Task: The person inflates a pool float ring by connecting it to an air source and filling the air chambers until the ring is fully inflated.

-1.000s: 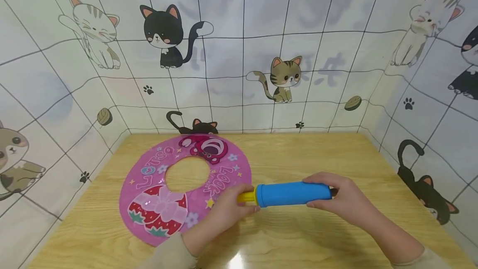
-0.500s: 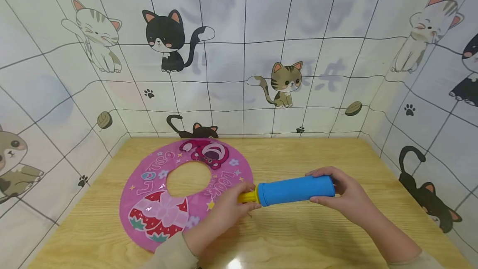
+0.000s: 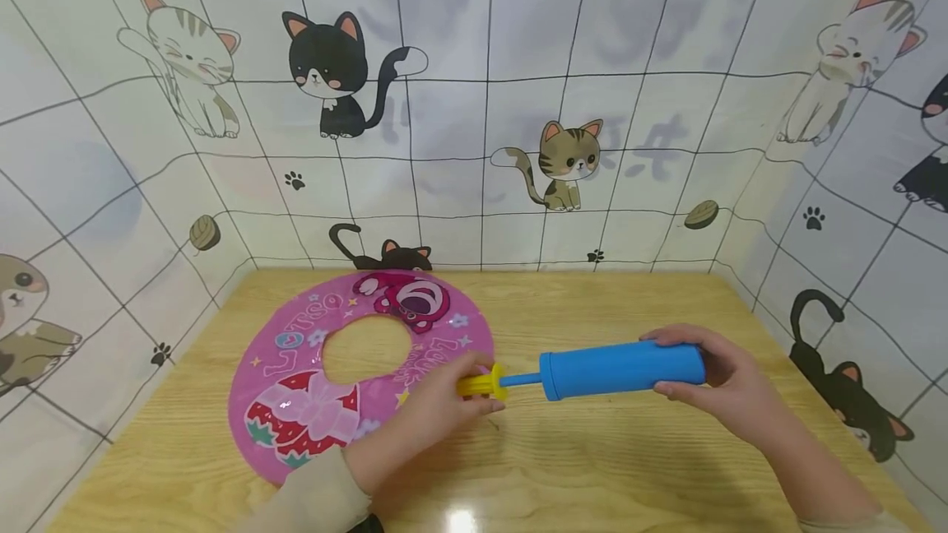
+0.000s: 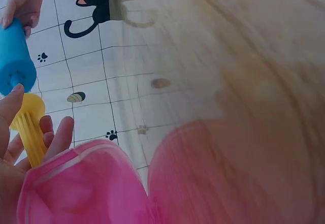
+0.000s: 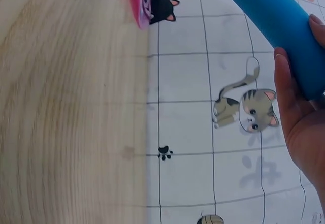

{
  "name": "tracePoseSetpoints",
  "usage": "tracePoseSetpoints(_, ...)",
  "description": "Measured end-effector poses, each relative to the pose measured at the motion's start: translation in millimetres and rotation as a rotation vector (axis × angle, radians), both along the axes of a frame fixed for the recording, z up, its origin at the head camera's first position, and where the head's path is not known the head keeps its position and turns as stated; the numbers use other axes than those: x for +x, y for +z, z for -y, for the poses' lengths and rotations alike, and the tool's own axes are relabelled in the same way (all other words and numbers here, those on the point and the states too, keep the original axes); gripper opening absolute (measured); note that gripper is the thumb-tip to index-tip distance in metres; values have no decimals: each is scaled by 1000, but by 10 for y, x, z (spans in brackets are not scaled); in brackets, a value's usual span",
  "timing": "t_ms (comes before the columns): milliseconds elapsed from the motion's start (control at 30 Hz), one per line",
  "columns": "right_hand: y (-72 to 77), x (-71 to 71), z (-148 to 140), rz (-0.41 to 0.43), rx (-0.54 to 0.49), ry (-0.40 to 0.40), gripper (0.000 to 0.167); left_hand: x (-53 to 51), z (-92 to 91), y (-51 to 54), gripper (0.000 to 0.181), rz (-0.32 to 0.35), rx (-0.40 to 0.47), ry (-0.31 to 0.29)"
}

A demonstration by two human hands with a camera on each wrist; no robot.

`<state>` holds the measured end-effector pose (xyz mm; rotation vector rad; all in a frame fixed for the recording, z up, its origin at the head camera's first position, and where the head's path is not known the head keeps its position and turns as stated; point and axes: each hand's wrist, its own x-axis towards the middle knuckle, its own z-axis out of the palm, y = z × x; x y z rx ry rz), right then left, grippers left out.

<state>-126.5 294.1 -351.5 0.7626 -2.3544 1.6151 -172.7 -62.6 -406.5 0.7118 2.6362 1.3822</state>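
A blue hand pump is held level above the table, a length of thin blue rod showing between its barrel and the yellow handle. The left hand grips that handle at the pump's left end. Around the barrel's right end curl the thumb and fingers of the right hand. A pink printed swim ring lies flat at the left, partly behind the left forearm. In the left wrist view the yellow handle sits between thumb and fingers; the right wrist view shows the blue barrel in the right hand.
The wood-grain table meets a white wall covering with black grid lines and printed cats, which stands behind it and on both sides.
The right hand has moved right with the blue barrel, and the left hand slightly left with the handle. The thin blue rod, hidden earlier, now shows between them.
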Motion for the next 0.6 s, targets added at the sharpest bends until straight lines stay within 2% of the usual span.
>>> tracePoseSetpoints(133, 53, 74, -145, 18, -42, 43, 53, -3, 76, 22, 43, -10, -26, -28)
tracePoseSetpoints(233, 111, 144, -246, 30, -28, 24, 55, -8, 126, 43, 41, -7, -42, -49)
tracePoseSetpoints(400, 196, 227, -411, 0, 58, -32, 58, -25, 226, 49, 38, 21, -86, -68)
tracePoseSetpoints(600, 230, 258, -533, -55, 195, -59, 61, -45, 345, 18, 35, 9, -132, -118)
